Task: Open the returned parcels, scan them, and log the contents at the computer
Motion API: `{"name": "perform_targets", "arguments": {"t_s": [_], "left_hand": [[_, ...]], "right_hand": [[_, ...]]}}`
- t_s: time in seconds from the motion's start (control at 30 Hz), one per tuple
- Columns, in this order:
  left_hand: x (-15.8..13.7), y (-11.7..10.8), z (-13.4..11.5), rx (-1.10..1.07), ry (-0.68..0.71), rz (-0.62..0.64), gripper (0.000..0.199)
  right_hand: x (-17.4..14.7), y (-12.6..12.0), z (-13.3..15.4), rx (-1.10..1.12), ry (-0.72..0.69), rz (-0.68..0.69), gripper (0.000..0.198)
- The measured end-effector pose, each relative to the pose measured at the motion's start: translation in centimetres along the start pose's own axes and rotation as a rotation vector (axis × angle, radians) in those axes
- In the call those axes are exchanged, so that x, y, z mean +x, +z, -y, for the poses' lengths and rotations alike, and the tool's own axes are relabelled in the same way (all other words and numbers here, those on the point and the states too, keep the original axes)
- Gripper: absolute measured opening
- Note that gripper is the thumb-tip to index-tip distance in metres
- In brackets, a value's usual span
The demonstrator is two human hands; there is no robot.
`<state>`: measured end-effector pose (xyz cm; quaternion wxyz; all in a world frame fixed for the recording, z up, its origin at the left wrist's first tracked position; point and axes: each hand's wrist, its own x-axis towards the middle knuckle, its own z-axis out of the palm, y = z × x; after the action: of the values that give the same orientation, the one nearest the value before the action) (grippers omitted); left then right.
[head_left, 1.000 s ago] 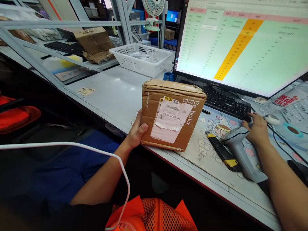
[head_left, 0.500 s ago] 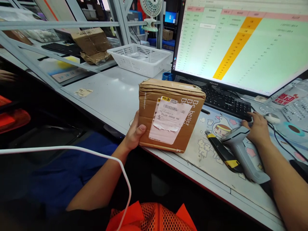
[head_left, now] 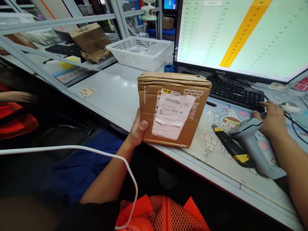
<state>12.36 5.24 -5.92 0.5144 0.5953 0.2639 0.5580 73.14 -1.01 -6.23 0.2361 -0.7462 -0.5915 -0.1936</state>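
A brown cardboard box [head_left: 146,106] is tilted up at the desk's front edge, its labelled side facing me. My left hand [head_left: 137,130] grips its left side, the thumb on the front and the other fingers hidden behind. A torn white shipping label [head_left: 172,112] shows a barcode and printed digits. My right hand [head_left: 274,118] rests at the right end of the black keyboard [head_left: 237,94], fingers apart over the keys and holding nothing. Just left of that wrist lies a grey barcode scanner [head_left: 258,149], beside a black and yellow utility knife [head_left: 232,146].
Behind the keyboard stands a monitor [head_left: 211,35] showing a spreadsheet. A white mouse [head_left: 290,107] sits right of my right hand. At the back are a white plastic basket [head_left: 141,57] and a blue tape roll [head_left: 170,68]. Another person's hand [head_left: 20,96] shows at far left.
The view has tilted down and shifted slightly left. The box is still in my left hand at nearly the same angle. My right hand stays at the keyboard's right end.
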Motion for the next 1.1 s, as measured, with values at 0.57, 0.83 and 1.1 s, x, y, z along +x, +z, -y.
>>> {"name": "perform_targets", "arguments": {"t_s": [0.57,0.83,1.1], "left_hand": [[0.2,0.9,-1.2,0.019,0.011,0.011,0.083],[0.2,0.9,-1.4,0.052,0.009,0.027,0.086],[0.3,1.1,-2.1,0.045,0.0,0.04,0.088]], "right_hand": [[0.1,-0.5,-0.6,-0.012,-0.035,0.037,0.058],[0.0,-0.6,-0.4,0.0,-0.048,0.025,0.063],[0.0,-0.4,-0.2,0.005,-0.044,0.006,0.063]]}}
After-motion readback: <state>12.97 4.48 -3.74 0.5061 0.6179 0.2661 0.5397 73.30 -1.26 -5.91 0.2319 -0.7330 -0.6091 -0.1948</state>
